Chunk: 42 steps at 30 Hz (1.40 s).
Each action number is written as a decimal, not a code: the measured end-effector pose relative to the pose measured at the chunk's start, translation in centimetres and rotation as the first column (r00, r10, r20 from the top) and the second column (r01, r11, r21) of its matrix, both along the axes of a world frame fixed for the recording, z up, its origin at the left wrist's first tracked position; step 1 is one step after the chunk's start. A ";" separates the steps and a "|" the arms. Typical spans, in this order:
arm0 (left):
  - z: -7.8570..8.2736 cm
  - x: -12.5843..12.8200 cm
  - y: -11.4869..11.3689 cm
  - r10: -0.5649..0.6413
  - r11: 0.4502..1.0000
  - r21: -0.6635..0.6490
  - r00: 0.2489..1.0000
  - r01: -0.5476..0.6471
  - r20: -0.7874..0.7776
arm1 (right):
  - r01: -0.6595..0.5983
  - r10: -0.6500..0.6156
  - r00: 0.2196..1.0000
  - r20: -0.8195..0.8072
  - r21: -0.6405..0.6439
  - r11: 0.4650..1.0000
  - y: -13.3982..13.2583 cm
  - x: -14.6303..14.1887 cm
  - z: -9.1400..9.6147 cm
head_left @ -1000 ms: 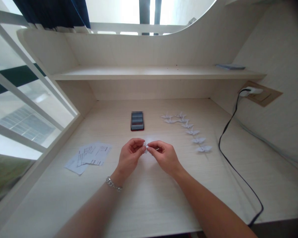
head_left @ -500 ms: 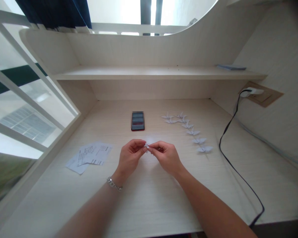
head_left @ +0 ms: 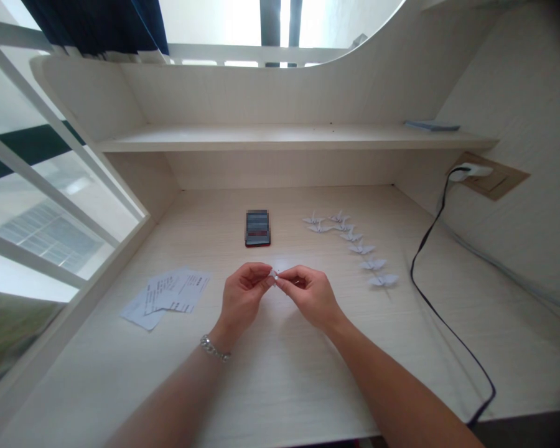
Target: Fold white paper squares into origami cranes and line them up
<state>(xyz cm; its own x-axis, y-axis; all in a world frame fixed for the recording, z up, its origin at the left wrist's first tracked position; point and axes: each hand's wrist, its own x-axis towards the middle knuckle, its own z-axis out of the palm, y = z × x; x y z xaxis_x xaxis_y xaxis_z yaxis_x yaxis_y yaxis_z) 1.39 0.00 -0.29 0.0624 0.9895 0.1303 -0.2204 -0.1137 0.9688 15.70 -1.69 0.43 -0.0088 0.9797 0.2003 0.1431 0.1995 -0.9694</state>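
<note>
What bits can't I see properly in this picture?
Head view: small white paper, its full shape hidden by the left hand and right hand.
Head view: phone, its screen blurred into blocks.
Head view: printed sheets, their words too small and blurred to read.
Head view: black cord, its lower end out of sight past the desk.

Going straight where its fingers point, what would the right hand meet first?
First the small white paper at the right hand, then probably the left hand, though depth is unclear.
</note>
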 end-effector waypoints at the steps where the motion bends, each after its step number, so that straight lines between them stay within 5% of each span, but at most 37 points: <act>1: 0.0 0.0 0.0 -0.004 1.000 0.002 1.000 0.004 -0.004 | -0.006 0.005 1.000 -0.022 -0.024 1.000 0.1 0.0 0.0; 10: -0.1 -0.4 0.0 -0.066 0.997 0.035 0.994 0.069 -0.084 | -0.258 0.159 0.936 -0.314 -0.305 0.917 0.5 0.7 0.7; 22: -0.2 -0.4 0.0 -0.201 0.979 -0.008 0.975 0.202 -0.095 | -0.231 0.256 0.962 0.095 -0.217 0.948 0.8 2.1 0.3; 37: -0.2 -1.2 0.4 -0.359 0.932 -0.066 0.932 0.356 -0.046 | -0.302 0.292 0.953 -0.086 -0.381 0.874 0.6 2.0 0.6; 42: -0.4 -1.2 0.5 -0.374 0.927 -0.057 0.926 0.371 -0.047 | -0.270 0.279 0.960 -0.026 -0.355 0.895 0.8 2.0 0.2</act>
<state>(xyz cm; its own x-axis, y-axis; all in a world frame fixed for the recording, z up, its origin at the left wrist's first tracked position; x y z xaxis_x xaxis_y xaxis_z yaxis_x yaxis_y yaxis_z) 0.19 0.46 -0.66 0.4334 0.8985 0.0705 -0.1835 0.0114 0.9830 17.67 -0.93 0.67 -0.2879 0.9441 -0.1604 0.1569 -0.1188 -0.9805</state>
